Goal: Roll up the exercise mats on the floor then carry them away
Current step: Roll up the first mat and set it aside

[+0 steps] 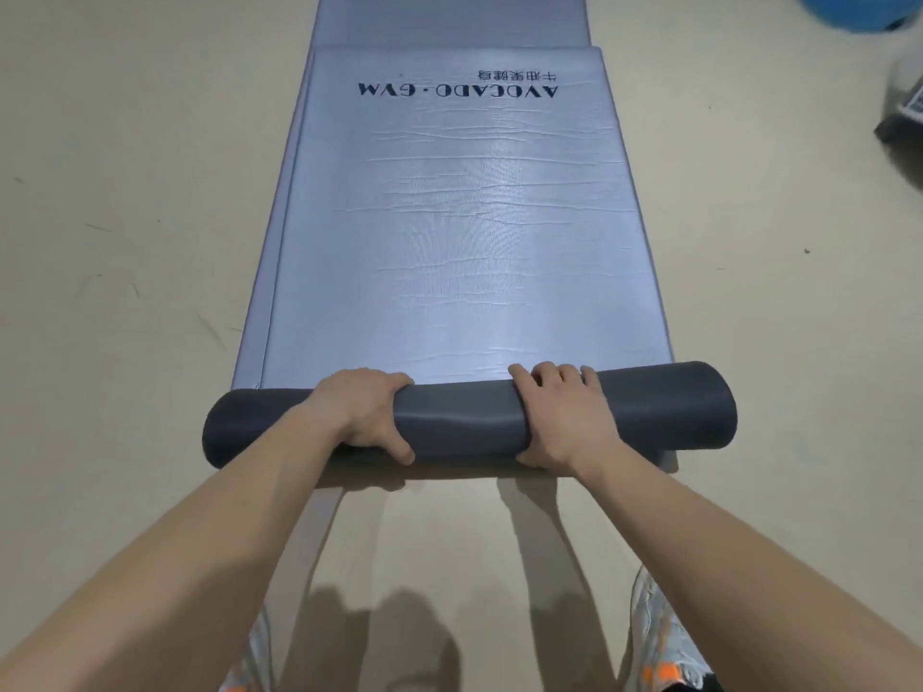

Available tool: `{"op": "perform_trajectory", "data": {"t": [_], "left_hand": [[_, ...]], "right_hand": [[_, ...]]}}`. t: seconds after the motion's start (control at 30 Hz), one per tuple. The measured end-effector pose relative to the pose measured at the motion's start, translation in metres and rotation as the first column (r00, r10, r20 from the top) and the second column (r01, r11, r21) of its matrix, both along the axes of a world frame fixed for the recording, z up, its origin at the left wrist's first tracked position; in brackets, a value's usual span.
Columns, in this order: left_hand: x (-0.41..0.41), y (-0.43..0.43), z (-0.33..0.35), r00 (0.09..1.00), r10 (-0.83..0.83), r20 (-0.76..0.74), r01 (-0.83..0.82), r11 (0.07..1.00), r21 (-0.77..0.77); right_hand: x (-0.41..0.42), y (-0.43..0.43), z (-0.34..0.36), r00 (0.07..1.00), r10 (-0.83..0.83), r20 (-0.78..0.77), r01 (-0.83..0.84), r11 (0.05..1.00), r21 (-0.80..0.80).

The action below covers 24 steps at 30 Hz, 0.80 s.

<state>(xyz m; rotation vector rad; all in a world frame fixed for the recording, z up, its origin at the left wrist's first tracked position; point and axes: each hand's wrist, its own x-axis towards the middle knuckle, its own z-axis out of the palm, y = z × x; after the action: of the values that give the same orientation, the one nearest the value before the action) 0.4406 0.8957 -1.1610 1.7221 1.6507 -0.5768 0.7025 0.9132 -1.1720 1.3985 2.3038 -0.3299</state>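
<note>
- The left hand [359, 414] is clamped on the roll [464, 422]. Its fingers curl over the top to the far side and its thumb hooks round the near side.
- The right hand [554, 417] grips the same roll just to the right. Its fingers are spread a little over the top, with the tips at the far edge and the thumb tucked low on the near side.
- The two hands sit apart on the middle stretch of the roll, and a bare length of dark grey shows between them. Both forearms reach straight out from the bottom of the view.
- The roll is the wound-up near end of a blue-grey exercise mat [449, 232] lying on the beige floor [125, 192]. Its long axis runs left to right across the view, and its right end sits slightly farther away than its left.
- The unrolled part lies flat, with its long axis pointing straight away from the person. Its lettering [457, 89], "AVOCADO · GYM", is near the far end and reads upside down from here.
- A second mat [449, 17] of like colour shows past the far end. Whether it runs beneath the first, I cannot tell.
- Shoes [659, 641] with orange marks stand on the floor behind the roll.
- A blurred blue object [849, 12] and a dark object [904, 112] lie at the far right.
</note>
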Motion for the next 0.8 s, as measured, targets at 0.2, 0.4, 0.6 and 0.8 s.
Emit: {"op": "perform_trajectory", "data": {"t": [0.2,0.4,0.6,0.8], "left_hand": [[0.003,0.004,-0.006,0.995,0.037,-0.097,-0.02,0.985,0.171],[0.012,0.006,-0.021,0.99,0.002,-0.139,0.064,0.881,0.469],[-0.006,0.026,-0.029,1.0,-0.005,-0.009,0.009,0.827,0.562],[-0.005,-0.002,-0.061,0.977,0.043,-0.209,0.114,0.724,0.681]], "right_hand": [[-0.001,0.032,-0.003,0.998,-0.02,-0.065,0.016,0.998,-0.065],[-0.003,0.053,-0.001,0.992,0.033,-0.12,-0.027,0.998,0.053],[-0.002,0.039,-0.032,0.991,0.101,-0.088,-0.061,0.926,0.372],[-0.014,0.094,-0.018,0.988,0.151,-0.013,-0.149,0.983,0.111]]}}
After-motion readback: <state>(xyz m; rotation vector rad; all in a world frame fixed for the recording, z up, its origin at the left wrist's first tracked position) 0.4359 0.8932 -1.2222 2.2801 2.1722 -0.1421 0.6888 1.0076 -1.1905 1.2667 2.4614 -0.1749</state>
